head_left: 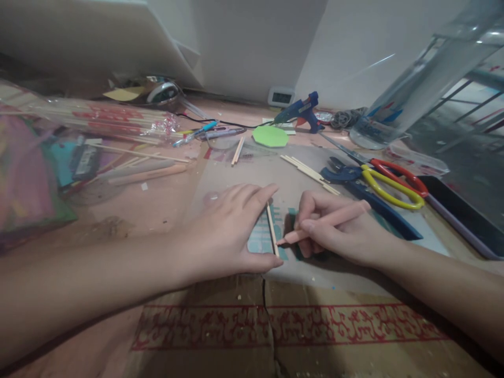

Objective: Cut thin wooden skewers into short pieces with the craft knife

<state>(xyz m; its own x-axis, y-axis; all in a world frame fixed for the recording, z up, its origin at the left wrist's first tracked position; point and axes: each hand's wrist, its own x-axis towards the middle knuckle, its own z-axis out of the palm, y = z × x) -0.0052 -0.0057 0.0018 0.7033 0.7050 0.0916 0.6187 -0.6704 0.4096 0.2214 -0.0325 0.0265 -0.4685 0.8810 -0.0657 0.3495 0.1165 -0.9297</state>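
My left hand (240,228) lies over a sheet with a teal printed pattern (258,239). Its thumb and index finger are spread and pinch a thin wooden stick (272,229) at its two ends. My right hand (318,226) is closed round a pinkish-orange pen (336,215), whose tip touches or nearly touches the stick near its lower end. Further back, two short sticks (238,150) lie to the left and several more sticks (309,173) to the right. A green paper octagon (270,136) lies behind them.
Red-and-yellow scissors (391,184), blue cutters (374,202) and a phone (464,215) lie right. A blue glue gun (301,112) and small clock (281,96) are behind, beside a clear container (394,105). Bagged sticks (118,118) and pens (205,128) sit back left.
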